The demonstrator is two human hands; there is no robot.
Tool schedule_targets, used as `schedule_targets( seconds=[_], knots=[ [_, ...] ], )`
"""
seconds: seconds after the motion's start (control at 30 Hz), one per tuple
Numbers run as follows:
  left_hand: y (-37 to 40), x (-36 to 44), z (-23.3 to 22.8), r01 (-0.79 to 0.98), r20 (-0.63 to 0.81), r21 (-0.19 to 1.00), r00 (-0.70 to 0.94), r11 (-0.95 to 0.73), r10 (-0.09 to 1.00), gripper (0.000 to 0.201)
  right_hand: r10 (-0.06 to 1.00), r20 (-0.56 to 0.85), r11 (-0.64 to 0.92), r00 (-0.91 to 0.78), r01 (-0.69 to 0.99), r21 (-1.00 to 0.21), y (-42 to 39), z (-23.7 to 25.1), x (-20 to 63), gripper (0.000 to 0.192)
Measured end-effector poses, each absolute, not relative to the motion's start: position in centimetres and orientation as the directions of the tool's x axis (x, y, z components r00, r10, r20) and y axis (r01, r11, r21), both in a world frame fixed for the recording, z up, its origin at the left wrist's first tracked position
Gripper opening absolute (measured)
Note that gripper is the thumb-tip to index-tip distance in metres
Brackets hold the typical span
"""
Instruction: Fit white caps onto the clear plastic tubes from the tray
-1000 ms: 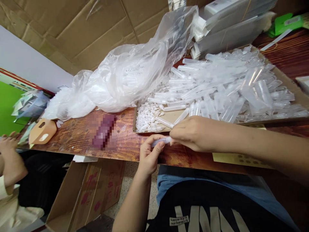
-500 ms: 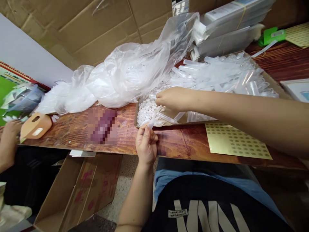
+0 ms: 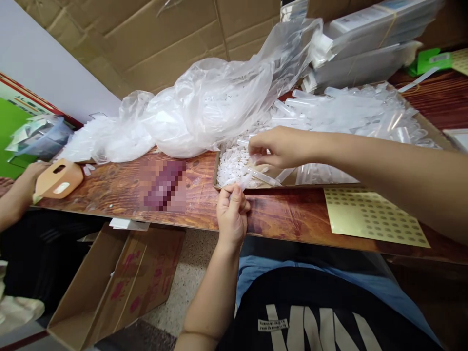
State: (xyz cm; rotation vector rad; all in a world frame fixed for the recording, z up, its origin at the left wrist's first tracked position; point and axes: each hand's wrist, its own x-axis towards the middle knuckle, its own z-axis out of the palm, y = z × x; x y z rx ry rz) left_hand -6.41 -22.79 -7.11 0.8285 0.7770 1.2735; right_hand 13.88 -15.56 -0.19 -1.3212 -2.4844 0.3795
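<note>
A: What has the left hand (image 3: 231, 214) got?

B: A clear plastic tube (image 3: 244, 182), its fingers closed round the lower end, held just over the desk's (image 3: 120, 190) near edge.

A: And the right hand (image 3: 275, 147)?

B: It is in the cardboard tray (image 3: 216, 171), fingers pinched together over the small white caps (image 3: 231, 165). Whether a cap is between them, I cannot tell.

A: How far along is the work?

B: I would judge it early. The tray holds a big heap of loose tubes (image 3: 358, 109), seemingly uncapped, and the tube in hand shows no cap.
</note>
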Motion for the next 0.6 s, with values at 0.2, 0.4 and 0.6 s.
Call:
schedule_targets(
  seconds=[0.2, 0.4, 0.6],
  knots=[
    [-22.9, -6.4, -7.2, -0.479, -0.04, 0.873, 0.125, 0.096, 0.991, 0.066, 0.75, 0.263, 0.636, -0.607, 0.551, -0.54, -18.7, 0.1, 15.0, 0.011],
    [-23.0, -6.4, -6.9, -0.442, -0.053, 0.89, 0.143, 0.112, 0.988, 0.066, 0.798, 0.321, 0.589, -0.51, 0.547, -0.595, -19.2, -0.5, 15.5, 0.015],
    [-23.1, -6.4, -6.9, -0.417, -0.037, 0.902, 0.181, 0.111, 0.983, 0.062, 0.754, 0.366, 0.624, -0.545, 0.424, -0.656, -20.3, -1.3, 15.0, 0.014]
  ],
)
